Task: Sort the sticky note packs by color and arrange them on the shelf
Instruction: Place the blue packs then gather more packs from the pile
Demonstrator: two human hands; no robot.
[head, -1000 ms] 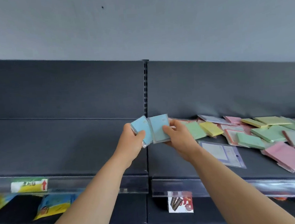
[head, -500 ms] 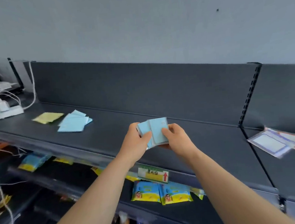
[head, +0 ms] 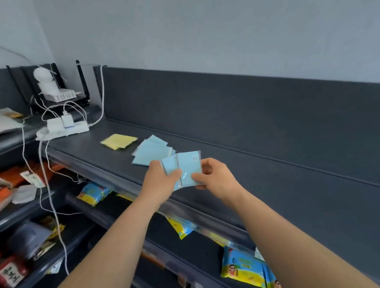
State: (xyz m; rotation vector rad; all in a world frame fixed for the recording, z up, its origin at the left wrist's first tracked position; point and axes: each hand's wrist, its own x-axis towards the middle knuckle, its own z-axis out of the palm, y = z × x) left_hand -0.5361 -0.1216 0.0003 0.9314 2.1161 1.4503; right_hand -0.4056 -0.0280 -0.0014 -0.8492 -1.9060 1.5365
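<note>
blue sticky note packs [head: 187, 169] are sitting fanned between both hands, hovering over the dark shelf [head: 278, 182] just in front of the blue pile [head: 152, 152] lying there. a yellow pack [head: 118, 141] is lying further left. the left hand [head: 159, 180] is curling round the packs' left edge with its thumb on top, and the right hand [head: 216, 178] is pinching the right edge between thumb and fingers. they are looking light, thin and square, paper under glossy clear wrap, so they are probably sliding easily against each other. gripping across opposite edges is looking wisest. the shelf is showing as flat, matte metal.
</note>
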